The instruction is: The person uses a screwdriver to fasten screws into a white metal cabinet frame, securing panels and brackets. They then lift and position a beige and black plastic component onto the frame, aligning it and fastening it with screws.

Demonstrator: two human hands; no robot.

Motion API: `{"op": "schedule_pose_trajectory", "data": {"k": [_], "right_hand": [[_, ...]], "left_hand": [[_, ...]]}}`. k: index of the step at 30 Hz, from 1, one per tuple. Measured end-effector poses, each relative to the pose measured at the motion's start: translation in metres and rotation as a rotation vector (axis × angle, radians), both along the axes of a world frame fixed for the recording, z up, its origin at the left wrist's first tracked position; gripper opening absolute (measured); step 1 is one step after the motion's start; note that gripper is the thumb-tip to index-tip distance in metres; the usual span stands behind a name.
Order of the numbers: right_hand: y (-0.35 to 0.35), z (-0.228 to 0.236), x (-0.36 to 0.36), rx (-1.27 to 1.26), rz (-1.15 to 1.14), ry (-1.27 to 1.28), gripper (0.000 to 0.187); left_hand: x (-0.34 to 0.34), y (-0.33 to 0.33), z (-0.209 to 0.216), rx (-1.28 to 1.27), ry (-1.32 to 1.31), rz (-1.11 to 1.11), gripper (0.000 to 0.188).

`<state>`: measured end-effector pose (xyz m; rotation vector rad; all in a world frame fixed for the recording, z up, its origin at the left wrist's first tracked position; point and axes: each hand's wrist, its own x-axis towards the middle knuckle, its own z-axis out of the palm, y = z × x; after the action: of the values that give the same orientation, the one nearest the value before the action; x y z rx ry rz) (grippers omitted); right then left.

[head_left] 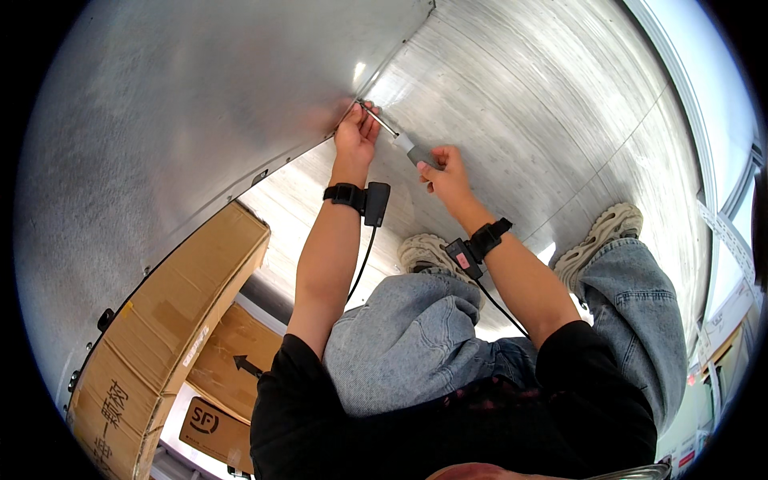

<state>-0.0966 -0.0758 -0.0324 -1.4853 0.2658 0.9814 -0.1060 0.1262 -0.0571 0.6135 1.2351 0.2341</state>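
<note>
My right hand (446,178) is closed round the grey handle of a screwdriver (386,126). Its thin metal shaft slants up and left to the edge of a large grey metal panel (216,88). At that edge my left hand (357,138) is closed, fingers curled beside the screwdriver's tip. Whatever those fingertips pinch there is too small and partly covered to make out. The tip meets the panel's edge close to my left thumb, and any screw under it is hidden.
Cardboard boxes (172,320) stand along the panel at lower left. Beneath my hands lies a grey wood-grain floor (528,104). Each wrist carries a black strap with a small box (377,203) and a cable. My bent knees and shoes (600,240) are close below; a pale frame curves along the right.
</note>
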Motion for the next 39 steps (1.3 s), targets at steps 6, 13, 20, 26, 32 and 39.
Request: {"op": "schedule_pose_trajectory", "data": {"k": [6, 13, 20, 26, 32, 39], "right_hand": [[0.005, 0.012, 0.011, -0.048, -0.029, 0.109, 0.030], [-0.001, 0.009, 0.013, 0.013, -0.017, 0.215, 0.035], [-0.004, 0.008, 0.011, -0.030, -0.027, 0.178, 0.037], [0.000, 0.006, 0.002, -0.051, -0.013, 0.043, 0.039], [-0.004, -0.022, -0.002, -0.191, 0.119, -0.153, 0.046], [-0.009, -0.002, 0.017, -0.118, 0.026, 0.292, 0.044]], "left_hand": [[0.001, -0.001, 0.003, -0.003, 0.019, -0.001, 0.013], [0.001, 0.001, 0.002, -0.014, 0.022, 0.000, 0.012], [-0.001, 0.004, -0.003, -0.031, 0.005, 0.004, 0.010], [-0.001, 0.004, -0.002, -0.020, 0.012, 0.001, 0.017], [0.001, 0.003, 0.002, -0.033, 0.003, -0.003, 0.017], [-0.001, 0.003, -0.002, -0.038, 0.024, 0.034, 0.015]]}}
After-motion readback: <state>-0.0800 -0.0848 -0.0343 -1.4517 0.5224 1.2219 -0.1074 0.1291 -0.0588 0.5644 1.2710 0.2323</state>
